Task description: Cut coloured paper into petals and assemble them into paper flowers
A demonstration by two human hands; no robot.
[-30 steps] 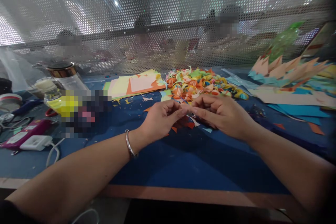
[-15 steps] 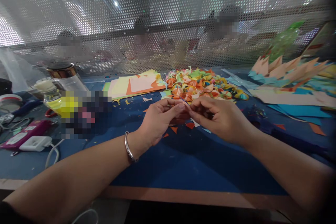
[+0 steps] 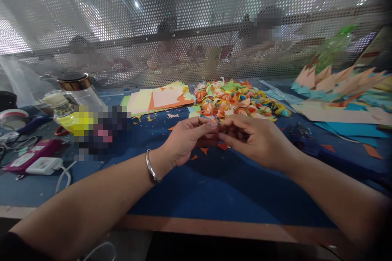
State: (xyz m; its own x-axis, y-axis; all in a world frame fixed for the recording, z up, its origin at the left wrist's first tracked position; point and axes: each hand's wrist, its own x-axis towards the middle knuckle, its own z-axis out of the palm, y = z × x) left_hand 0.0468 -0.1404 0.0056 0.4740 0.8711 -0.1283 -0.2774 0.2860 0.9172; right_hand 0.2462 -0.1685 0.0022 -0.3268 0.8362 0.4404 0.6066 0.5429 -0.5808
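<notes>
My left hand (image 3: 192,136), a silver bangle on its wrist, is closed in a pinch over the middle of the blue table. Fingertip to fingertip with it, my right hand (image 3: 254,138) pinches too. Whatever they grip is almost wholly hidden by the fingers; only a thin bluish sliver shows between them. Just beyond lies a heap of small folded paper pieces (image 3: 239,100) in orange, yellow, green and pink. Small orange paper scraps (image 3: 204,151) are scattered on the table beneath the fingers.
Left of the heap lies a stack of coloured paper sheets (image 3: 168,97). A lidded clear jar (image 3: 88,91), a purple power strip (image 3: 33,155) and a white plug (image 3: 44,166) are at left. Pointed peach paper shapes (image 3: 330,79) stand at right. A perforated metal screen (image 3: 196,20) closes the back.
The fingertips have drawn closer together, and the right fingers have curled more. Less of the thin bluish sliver shows between them. The view has shifted slightly.
</notes>
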